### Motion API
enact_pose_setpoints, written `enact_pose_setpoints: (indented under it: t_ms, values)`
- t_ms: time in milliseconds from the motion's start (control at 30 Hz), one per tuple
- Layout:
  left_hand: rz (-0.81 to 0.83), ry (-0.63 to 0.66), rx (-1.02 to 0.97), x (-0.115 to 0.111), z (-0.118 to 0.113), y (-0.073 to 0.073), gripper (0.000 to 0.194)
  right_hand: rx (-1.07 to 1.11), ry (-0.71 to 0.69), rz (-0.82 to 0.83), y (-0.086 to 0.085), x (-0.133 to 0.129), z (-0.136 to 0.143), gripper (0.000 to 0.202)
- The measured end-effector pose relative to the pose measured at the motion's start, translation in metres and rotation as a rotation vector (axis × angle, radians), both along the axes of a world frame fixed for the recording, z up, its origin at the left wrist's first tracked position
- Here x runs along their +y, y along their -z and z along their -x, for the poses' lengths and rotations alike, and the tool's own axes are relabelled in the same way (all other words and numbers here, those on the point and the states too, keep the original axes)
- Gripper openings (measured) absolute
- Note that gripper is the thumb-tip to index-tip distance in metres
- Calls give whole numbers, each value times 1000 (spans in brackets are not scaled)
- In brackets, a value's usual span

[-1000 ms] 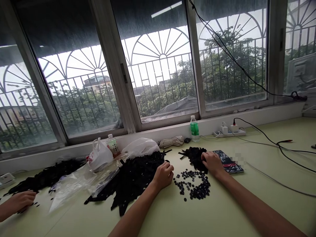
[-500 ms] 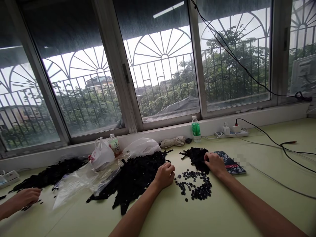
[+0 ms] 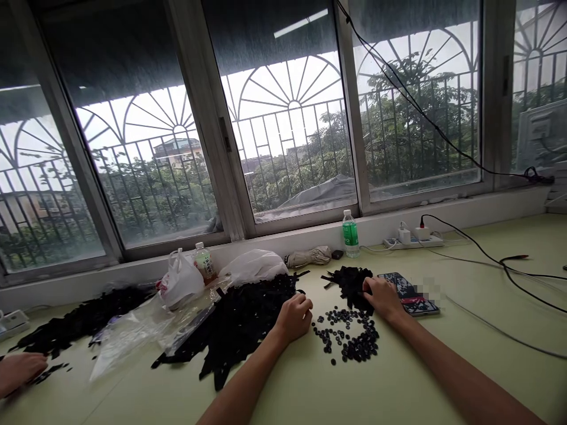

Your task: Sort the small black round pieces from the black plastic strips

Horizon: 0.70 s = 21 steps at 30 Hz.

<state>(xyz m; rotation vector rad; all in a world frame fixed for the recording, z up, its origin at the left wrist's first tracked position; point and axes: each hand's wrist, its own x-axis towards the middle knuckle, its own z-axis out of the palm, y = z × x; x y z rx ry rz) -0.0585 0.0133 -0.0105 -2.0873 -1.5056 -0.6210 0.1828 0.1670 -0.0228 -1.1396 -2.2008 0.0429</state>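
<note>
- Worktop [image 3: 465,378]: pale green, fills the lower half of the frame, runs up to the window sill.
- Big black strip pile [image 3: 241,321]: centre-left, flat sprawl of cut black pieces, long axis running lower left to upper right; loose strips stick out at the lower edge.
- Second black pile [image 3: 75,321]: far left, long and low, same diagonal lie.
- Clear plastic bag [image 3: 128,336]: lies flat between the two piles, contents can't be made out.
- White bag [image 3: 253,265] and small tied bag [image 3: 179,286]: behind the big pile, both bunched shut, contents hidden.
- Small black strip heap [image 3: 352,283]: centre, upper right of the big pile, strips pointing out to the left.
- Patterned flat item [image 3: 410,292]: just right of that heap, partly under the right hand.
- Black buttons [image 3: 349,336]: loose scatter in a rough ring, centre of frame, between the two hands, not in any container.
- Left hand [image 3: 295,319]: loosely curled fist, at the right edge of the big pile, just left of the buttons; can't tell if anything is gripped.
- Right hand [image 3: 383,298]: palm down, fingers bent onto the small heap's right edge; grip not clear.
- Another person's hand [image 3: 18,372]: lower left edge, beside a few stray black bits.
- Green-label bottle [image 3: 349,233]: upright at the sill.
- Second bottle [image 3: 204,262]: upright behind the tied bag.
- Power strip [image 3: 411,239]: right of the green bottle, cables trailing right.
</note>
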Motion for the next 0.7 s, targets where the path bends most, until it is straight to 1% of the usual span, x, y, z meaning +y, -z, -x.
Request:
enact_pose_setpoints:
  t_ms: [233,400,533,700]
  values:
    - [18,-13,-4,0,0,1,17,14,-98,-81,3,0,1,10]
    - [22,-21,-4,0,0,1,17,-5,-150,-63,1,0,2,17]
    - [17,-10,-7,0,0,1,18,-40,-131,-78,0,-2,2,16]
    - [11,-3,-14,0,0,0,18,-75,-47,-139,0,-3,1,3]
